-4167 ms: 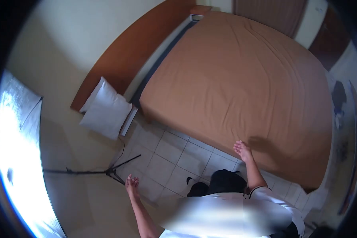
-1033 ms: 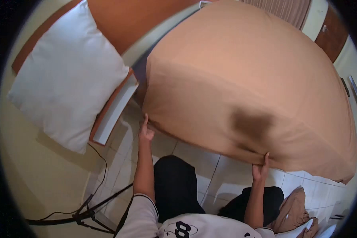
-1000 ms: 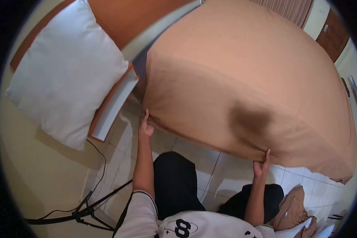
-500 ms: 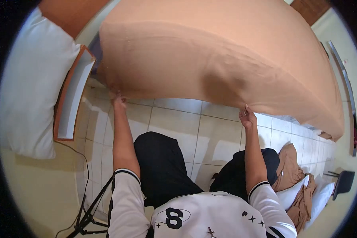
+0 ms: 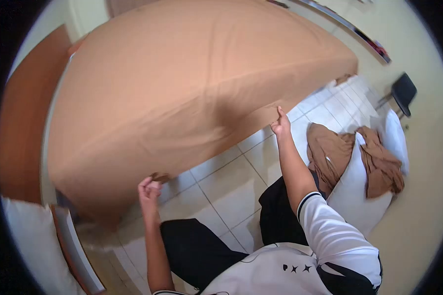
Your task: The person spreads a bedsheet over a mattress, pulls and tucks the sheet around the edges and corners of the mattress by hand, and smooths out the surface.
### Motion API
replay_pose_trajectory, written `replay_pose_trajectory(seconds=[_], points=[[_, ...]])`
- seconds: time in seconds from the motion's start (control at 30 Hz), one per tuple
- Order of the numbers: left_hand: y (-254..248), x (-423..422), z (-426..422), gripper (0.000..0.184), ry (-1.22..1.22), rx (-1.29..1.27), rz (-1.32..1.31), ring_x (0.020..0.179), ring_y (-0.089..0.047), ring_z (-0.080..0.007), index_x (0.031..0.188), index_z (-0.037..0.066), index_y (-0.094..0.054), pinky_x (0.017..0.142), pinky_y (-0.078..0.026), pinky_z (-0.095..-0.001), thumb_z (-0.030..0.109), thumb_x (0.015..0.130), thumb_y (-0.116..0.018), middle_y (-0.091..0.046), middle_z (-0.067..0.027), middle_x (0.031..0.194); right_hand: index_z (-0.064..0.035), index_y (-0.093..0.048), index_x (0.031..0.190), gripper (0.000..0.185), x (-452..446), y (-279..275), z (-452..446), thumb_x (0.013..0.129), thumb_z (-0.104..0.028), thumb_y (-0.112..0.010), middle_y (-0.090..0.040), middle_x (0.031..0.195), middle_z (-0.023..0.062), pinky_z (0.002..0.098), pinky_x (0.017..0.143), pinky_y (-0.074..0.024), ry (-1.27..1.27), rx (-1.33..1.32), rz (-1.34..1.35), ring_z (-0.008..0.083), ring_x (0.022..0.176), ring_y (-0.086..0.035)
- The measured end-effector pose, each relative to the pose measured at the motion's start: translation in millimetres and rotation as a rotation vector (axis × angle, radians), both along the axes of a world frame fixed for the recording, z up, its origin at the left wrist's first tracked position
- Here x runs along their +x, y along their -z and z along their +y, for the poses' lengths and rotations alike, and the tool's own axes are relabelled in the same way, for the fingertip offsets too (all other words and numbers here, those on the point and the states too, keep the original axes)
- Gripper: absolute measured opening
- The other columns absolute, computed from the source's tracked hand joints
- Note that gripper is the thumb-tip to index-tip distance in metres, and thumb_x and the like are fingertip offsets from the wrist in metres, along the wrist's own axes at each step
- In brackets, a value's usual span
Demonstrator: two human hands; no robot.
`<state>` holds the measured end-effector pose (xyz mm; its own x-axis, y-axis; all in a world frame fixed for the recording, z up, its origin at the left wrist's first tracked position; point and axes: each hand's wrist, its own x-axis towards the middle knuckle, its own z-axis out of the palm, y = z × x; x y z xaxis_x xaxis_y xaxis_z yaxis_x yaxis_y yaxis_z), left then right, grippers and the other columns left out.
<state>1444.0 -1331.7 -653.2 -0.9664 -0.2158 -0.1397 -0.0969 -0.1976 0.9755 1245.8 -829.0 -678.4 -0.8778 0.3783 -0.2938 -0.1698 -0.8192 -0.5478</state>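
Pale wall (image 5: 418,221) on our right, white tiled floor (image 5: 221,201) below. Biggest item: brown sheet (image 5: 177,83), spread over the bed in front of us, top mostly smooth with some ridges near the middle, side hanging toward the floor. Wooden headboard (image 5: 27,113) at far left. On the tiles to our right we have a heap: crumpled brown cloth (image 5: 332,147) lying against and over a white pillow (image 5: 349,204), second white pillow (image 5: 394,142) at the back. Another pillow (image 5: 32,241) bottom left, partly cut off, beside a wood-edged unit (image 5: 81,253) with a white inside. Black chair (image 5: 403,93) by the wall, past the heap. Hands: both at the sheet's near lower edge, well apart. Our right hand (image 5: 281,123) is clamped on the hem, thumb up. Our left hand (image 5: 150,191) has its fingers curled beside a small dark turned-up fold (image 5: 160,177) of hem; we can't tell whether it's pinched.
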Motion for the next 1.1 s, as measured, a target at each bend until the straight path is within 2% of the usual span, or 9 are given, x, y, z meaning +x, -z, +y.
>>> replay_pose_trajectory(seconds=[0.1, 0.23, 0.3, 0.47, 0.6, 0.67, 0.8, 0.9, 1.1], points=[[-54, -8, 70, 0.045, 0.269, -0.954, 0.502, 0.096, -0.053, -0.0250, 0.118, 0.008, -0.048, 0.083, -0.040, -0.0361, 0.016, 0.078, -0.066, -0.055, -0.0110, 0.107, -0.0088, -0.054, 0.105, 0.030, -5, -8, 37, 0.080, -0.019, -0.067, -0.062, 0.095, 0.0092, 0.0347, 0.056, -0.0515, 0.016, 0.079, -0.041, 0.0222, 0.073, -0.063], [-59, -43, 150, 0.070, 0.349, -1.377, 0.812, 0.125, -0.034, -0.0322, 0.132, 0.012, -0.037, 0.101, -0.030, -0.0453, 0.022, 0.071, -0.070, -0.035, -0.0174, 0.134, -0.0088, -0.053, 0.105, 0.030, -14, -20, 51, 0.079, -0.018, -0.067, -0.061, 0.097, 0.0099, 0.0360, 0.056, -0.0511, 0.041, 0.060, -0.031, 0.0215, 0.075, -0.063], [-54, -57, 197, 0.079, 0.437, -1.476, 0.809, 0.131, -0.024, -0.0331, 0.140, 0.014, -0.026, 0.106, -0.024, -0.0479, 0.023, 0.073, -0.067, -0.022, -0.0165, 0.143, -0.0079, -0.053, 0.107, 0.033, -3, -24, 58, 0.079, -0.019, -0.066, -0.061, 0.100, 0.0103, 0.0369, 0.063, -0.0518, 0.031, 0.042, 0.025, 0.0232, 0.079, -0.062], [-28, -95, 321, 0.075, 0.353, -1.689, 0.952, 0.133, -0.022, -0.0323, 0.143, 0.015, -0.018, 0.105, -0.023, -0.0503, 0.020, 0.079, -0.058, -0.018, -0.0139, 0.145, -0.0025, -0.050, 0.115, 0.037, 23, -59, 95, 0.085, -0.021, -0.059, -0.059, 0.112, 0.0117, 0.0398, 0.094, -0.0424, -0.016, 0.093, 0.186, 0.0269, 0.105, -0.055], [-23, -126, 372, 0.070, 0.207, -1.785, 0.959, 0.132, -0.022, -0.0325, 0.143, 0.019, -0.018, 0.104, -0.024, -0.0543, 0.014, 0.081, -0.051, -0.018, -0.0127, 0.145, -0.0057, -0.050, 0.117, 0.039, -2, -59, 176, 0.085, -0.026, -0.059, -0.056, 0.117, 0.0105, 0.0420, 0.094, -0.0419, -0.102, 0.018, 0.208, 0.0273, 0.107, -0.054], [-18, -141, 390, 0.071, 0.131, -1.685, 0.959, 0.132, -0.023, -0.0327, 0.142, 0.023, -0.020, 0.102, -0.023, -0.0582, 0.011, 0.080, -0.052, -0.018, -0.0121, 0.145, -0.0074, -0.050, 0.117, 0.039, -18, -56, 212, 0.086, -0.030, -0.058, -0.055, 0.119, 0.0103, 0.0437, 0.095, -0.0409, 0.106, 0.001, 0.188, 0.0287, 0.109, -0.052], [-2, -155, 411, 0.075, 0.144, -1.789, 0.838, 0.133, -0.021, -0.0319, 0.142, 0.025, -0.020, 0.102, -0.023, -0.0575, 0.011, 0.077, -0.055, -0.020, -0.0093, 0.146, -0.0075, -0.052, 0.116, 0.042, -54, -41, 284, 0.086, -0.037, -0.057, -0.057, 0.116, 0.0090, 0.0438, 0.090, -0.0439, -0.075, -0.022, 0.142, 0.0272, 0.105, -0.054], [19, -152, 424, 0.076, 0.383, -1.880, 0.742, 0.134, -0.020, -0.0295, 0.142, 0.027, -0.019, 0.103, -0.023, -0.0563, 0.012, 0.077, -0.054, -0.020, -0.0053, 0.146, -0.0069, -0.053, 0.117, 0.042, -97, -4, 348, 0.086, -0.035, -0.058, -0.057, 0.117, 0.0092, 0.0408, 0.092, -0.0434, -0.123, 0.063, 0.085, 0.0259, 0.106, -0.053], [45, -162, 452, 0.075, 0.215, -1.983, 0.483, 0.135, -0.018, -0.0255, 0.143, 0.029, -0.013, 0.105, -0.023, -0.0515, 0.012, 0.081, -0.050, -0.018, -0.0009, 0.148, -0.0068, -0.048, 0.123, 0.042, -107, 21, 411, 0.086, -0.025, -0.059, -0.051, 0.124, 0.0099, 0.0443, 0.094, -0.0424, -0.271, 0.064, 0.117, 0.0273, 0.112, -0.049]])
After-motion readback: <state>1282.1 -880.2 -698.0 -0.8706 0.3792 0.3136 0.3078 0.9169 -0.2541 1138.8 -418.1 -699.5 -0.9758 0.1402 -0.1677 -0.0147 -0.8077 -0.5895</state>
